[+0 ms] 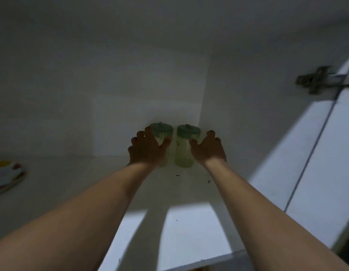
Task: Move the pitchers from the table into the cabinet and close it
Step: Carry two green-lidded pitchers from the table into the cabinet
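Two pale, translucent pitchers with green lids stand side by side on the white cabinet shelf (189, 222), deep in its back right corner. My left hand (146, 151) is spread in front of the left pitcher (162, 130), hiding its lower half, with the thumb against its side. My right hand (207, 148) sits just right of the right pitcher (184, 153), fingers apart and slightly curled, thumb close to its wall. Neither hand is closed around a pitcher. Both forearms reach in from the front edge.
The cabinet interior is dim, with white back and side walls. The open cabinet door (326, 153) hangs at the right on a metal hinge (316, 80). A colourful patterned plate (5, 177) lies at the shelf's far left. Small dark specks dot the shelf.
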`<state>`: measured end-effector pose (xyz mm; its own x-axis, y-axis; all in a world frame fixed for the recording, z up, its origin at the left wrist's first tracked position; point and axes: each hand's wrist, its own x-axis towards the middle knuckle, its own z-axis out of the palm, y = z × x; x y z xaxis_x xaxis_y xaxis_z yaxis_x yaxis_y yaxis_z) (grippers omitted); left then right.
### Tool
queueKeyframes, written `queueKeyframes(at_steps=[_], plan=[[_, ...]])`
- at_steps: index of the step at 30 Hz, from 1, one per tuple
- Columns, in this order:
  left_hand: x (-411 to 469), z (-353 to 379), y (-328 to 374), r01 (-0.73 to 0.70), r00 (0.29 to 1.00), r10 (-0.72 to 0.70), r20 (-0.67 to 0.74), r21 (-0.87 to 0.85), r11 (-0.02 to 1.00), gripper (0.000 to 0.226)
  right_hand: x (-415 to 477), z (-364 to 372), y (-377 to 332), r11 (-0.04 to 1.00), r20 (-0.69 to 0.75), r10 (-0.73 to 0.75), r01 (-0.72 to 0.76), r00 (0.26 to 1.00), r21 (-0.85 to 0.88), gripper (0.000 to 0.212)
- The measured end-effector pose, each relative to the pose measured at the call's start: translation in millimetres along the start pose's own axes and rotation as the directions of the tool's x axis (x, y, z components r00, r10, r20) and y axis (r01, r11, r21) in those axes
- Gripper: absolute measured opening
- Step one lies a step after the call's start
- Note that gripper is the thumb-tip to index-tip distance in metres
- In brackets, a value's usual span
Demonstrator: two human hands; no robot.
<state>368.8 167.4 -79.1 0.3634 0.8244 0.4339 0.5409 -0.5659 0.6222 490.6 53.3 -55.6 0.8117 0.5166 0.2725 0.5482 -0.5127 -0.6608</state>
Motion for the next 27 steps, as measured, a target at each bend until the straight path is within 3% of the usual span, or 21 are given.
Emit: queueKeyframes(at_steps=[5,10,18,22,27], plan=[[-34.2,-70.0,13.6,-0.162,0.985,0.155,0.078,0.104,0.981,0.075,-55.3,-44.5,-34.9,0.983,0.028,-0.099,0.102,0.995,-0.154,0.071],[-67.5,-133.2,12.8,-0.316,0.949,0.31,0.06,0.187,0.93,0.074,-104.0,-79.6,-74.6,0.957,0.032,-0.198,0.2,0.98,-0.21,0.064],[-130.9,-223.7,8.0,-0.282,0.949,0.308,-0.064,0.259,0.924,0.065,-178.6,-100.0,-122.7,0.922,0.064,-0.359,0.364,0.931,-0.129,0.067],[-186.7,-265.5,-12.4,-0.322,0.899,0.42,-0.125,0.462,0.826,0.055,-224.2,-102.1,-136.2,0.88,0.125,-0.456,0.467,0.881,-0.087,0.067],[-256.1,-322.4,-41.2,-0.144,0.922,0.329,-0.206,0.606,0.783,0.06,-282.7,-100.6,-153.5,0.811,0.163,-0.573,0.584,0.803,-0.022,0.067]])
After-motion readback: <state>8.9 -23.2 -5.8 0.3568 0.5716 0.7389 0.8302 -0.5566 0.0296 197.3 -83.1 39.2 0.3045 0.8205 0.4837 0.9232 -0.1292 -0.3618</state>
